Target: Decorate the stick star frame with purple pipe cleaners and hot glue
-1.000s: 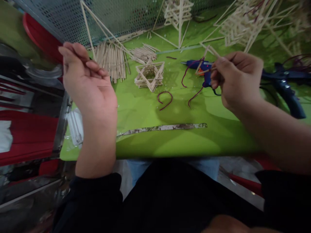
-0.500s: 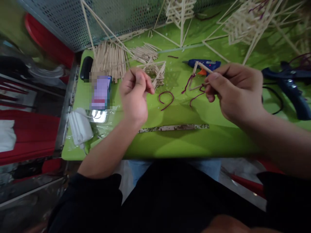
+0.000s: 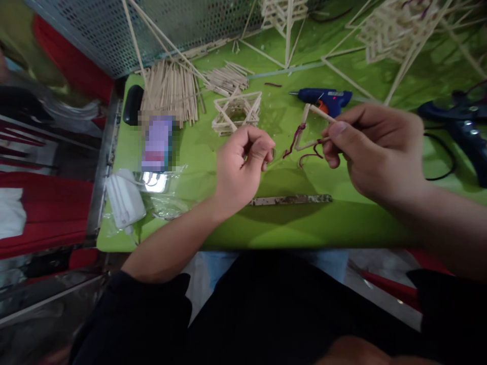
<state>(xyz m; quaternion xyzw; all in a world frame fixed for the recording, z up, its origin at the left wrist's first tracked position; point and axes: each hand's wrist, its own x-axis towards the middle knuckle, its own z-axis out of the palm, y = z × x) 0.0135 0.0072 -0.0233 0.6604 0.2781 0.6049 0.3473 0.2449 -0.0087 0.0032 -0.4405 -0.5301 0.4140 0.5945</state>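
My right hand pinches a small frame of wooden sticks between thumb and fingers, above the table. Dark red cord is tied around one side of that frame, its ends hanging loose. My left hand is closed, fingertips pressed together, left of the frame. It covers the spot where a loop of red cord lay; what is in its fingers, if anything, is mostly hidden. Behind it sits a star-shaped stick structure. A blue glue gun lies just beyond the frame.
Piles of wooden sticks lie at the back left, near a phone and a white power bank. Larger stick structures stand at the back right. A speckled flat strip lies in front; a dark blue tool is at right.
My left hand has moved right and nearer to the frame, over the cord loop, uncovering the star-shaped structure. My right hand still holds the frame, shifted slightly right.
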